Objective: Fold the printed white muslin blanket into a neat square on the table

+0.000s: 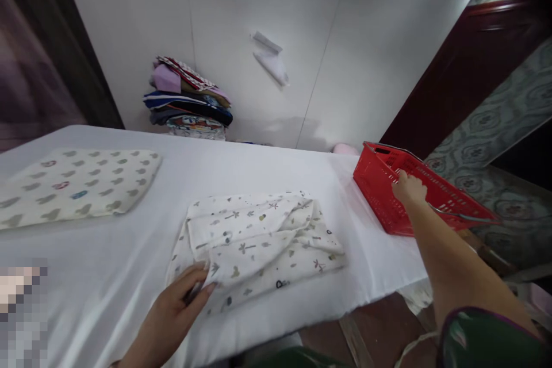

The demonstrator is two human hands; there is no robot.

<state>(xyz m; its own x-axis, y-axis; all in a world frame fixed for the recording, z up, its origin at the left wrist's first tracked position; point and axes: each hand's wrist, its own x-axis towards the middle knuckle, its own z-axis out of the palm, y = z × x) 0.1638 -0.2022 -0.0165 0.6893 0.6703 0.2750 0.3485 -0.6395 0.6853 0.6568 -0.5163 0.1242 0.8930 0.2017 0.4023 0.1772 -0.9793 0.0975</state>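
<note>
Left hand (172, 306) at the near-left edge of the palm-print cloth (259, 247), thumb and fingers pinching its edge. Right hand (409, 187), beyond a green sleeve (487, 339), well right of the cloth, curled at the near rim of the red basket (374, 198); can't tell if it grips rim, handle or something inside. Cloth lies on the white-covered table (142, 276), roughly folded, slack creases across its right half, not touching the basket. Step in hand reads as 2-sided work: 1 hand keeping hold of the cloth, 1 busy at the basket. Next move probably calls for a firm pinch on the edge, catching all layers, and the right hand free of the basket if those creases need smoothing; a 1-hand pull could shift the folds. Left of the cloth, apart from it: 1 flatter animal-print cloth (97, 184). Beyond it, to the left: 1 pile of folded fabrics (190, 100) by the pale wall (302, 6). Straight beyond it, on that wall: 1 whitish hanging item (271, 60), unclear what.
</note>
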